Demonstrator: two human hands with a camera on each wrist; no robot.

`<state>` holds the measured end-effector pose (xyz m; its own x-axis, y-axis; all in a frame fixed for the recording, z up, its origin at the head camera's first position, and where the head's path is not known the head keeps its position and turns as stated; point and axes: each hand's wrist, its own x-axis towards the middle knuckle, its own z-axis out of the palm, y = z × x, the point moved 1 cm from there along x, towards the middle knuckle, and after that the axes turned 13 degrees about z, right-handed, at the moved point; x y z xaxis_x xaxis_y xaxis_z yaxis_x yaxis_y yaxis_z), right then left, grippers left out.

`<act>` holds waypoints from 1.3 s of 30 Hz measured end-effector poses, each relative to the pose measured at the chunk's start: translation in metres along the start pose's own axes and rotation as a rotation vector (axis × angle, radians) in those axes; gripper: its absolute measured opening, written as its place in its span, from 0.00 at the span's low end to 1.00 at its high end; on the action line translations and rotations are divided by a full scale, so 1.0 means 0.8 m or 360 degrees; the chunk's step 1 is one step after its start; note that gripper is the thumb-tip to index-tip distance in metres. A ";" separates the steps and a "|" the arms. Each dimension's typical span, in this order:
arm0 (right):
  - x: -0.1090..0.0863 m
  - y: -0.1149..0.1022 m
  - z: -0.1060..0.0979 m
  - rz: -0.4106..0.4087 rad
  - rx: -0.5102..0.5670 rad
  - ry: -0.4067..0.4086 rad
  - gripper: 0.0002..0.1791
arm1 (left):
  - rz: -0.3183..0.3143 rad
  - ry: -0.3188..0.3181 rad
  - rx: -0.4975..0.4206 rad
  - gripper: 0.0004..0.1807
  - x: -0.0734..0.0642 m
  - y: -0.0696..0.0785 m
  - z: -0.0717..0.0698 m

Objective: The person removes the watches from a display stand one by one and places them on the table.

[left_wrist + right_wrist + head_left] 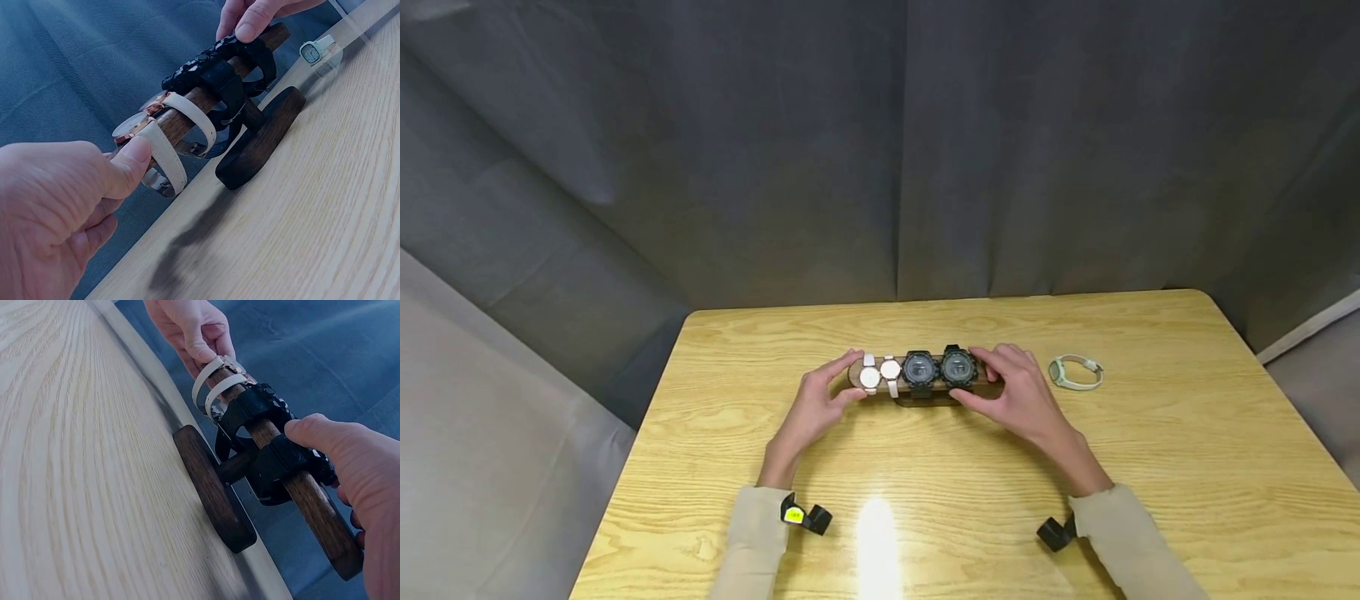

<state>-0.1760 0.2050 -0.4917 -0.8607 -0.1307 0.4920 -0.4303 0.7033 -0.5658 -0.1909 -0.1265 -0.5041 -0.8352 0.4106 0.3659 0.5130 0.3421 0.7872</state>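
Observation:
A dark wooden T-shaped watch stand (215,490) has two white-strapped watches and two chunky black watches around its bar. My left hand (812,407) pinches the outer white-strapped watch (164,153) at the left end, thumb on its strap. The second white-strapped watch (890,368) sits just inside it. At the right, my right hand (1018,390) holds the outer black watch (958,368) between thumb and fingers; those fingers are partly hidden behind it in the right wrist view. The inner black watch (920,368) lies beside it. The bar's right end (328,531) sticks out bare.
A pale green watch (1078,386) with its strap closed in a loop lies on the wooden table (962,475), right of the right hand. Dark curtains (895,167) hang behind the table's far edge. Each wrist carries a small black camera (1054,533).

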 end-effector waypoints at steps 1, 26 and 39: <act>0.000 -0.001 0.000 0.0007 -0.0004 -0.0003 0.36 | 0.0005 0.0000 0.0001 0.33 0.000 0.000 0.000; -0.001 -0.004 0.003 0.0066 -0.0030 -0.0027 0.32 | 0.0017 -0.0007 0.0015 0.32 -0.003 -0.001 0.000; -0.003 -0.005 0.000 0.0129 -0.0023 -0.0061 0.32 | 0.0015 0.0001 0.0008 0.33 -0.003 0.001 0.000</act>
<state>-0.1721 0.2026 -0.4910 -0.9023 -0.0994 0.4196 -0.3552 0.7228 -0.5927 -0.1883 -0.1276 -0.5044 -0.8304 0.4135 0.3735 0.5220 0.3424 0.7812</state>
